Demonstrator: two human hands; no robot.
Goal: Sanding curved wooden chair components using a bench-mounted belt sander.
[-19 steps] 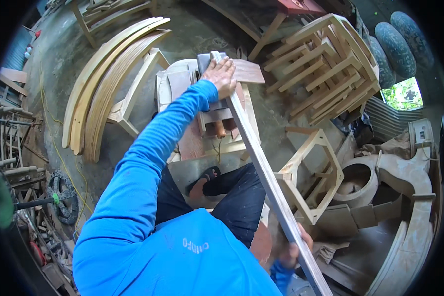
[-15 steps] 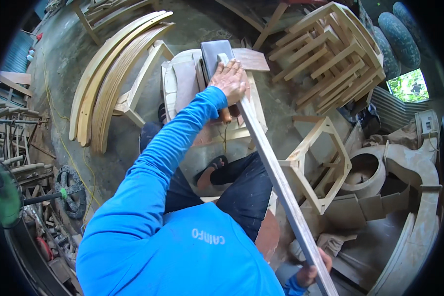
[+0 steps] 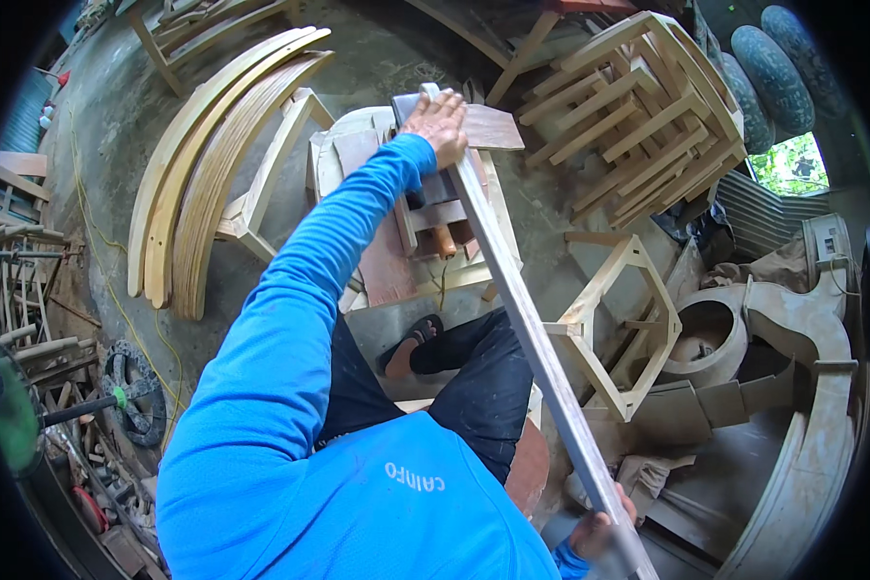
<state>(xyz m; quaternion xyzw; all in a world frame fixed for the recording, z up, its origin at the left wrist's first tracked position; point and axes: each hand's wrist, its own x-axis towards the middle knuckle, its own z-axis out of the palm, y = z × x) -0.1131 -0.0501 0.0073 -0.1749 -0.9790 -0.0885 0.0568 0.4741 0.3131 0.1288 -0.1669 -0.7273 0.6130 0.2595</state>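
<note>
A long, square-edged wooden strip (image 3: 536, 343) slants from the bench in front of me down to my lower right. At its far end, my left hand (image 3: 435, 128) is laid along the strip with its fingers over the wood, the tip poking out past them. Under that end is a dark grey flat-topped block (image 3: 403, 106) on the bench. A brown wooden handle (image 3: 444, 242) sticks out of the bench toward me. My right hand (image 3: 597, 534) is closed around the strip's near end, low at the right; part of it is blurred and hidden behind the wood.
Curved wooden pieces (image 3: 188, 174) lie at the left. A stack of wooden frames (image 3: 638, 116) is at the far right, and a six-sided frame (image 3: 599, 377) is nearer. Large curved pale parts (image 3: 826, 387) line the right edge. A yellow cord (image 3: 101, 251) crosses the floor.
My left hand and the strip have slid forward and a little left over the grey block. More of the brown handle and the bench now shows. My right hand still grips the near end.
</note>
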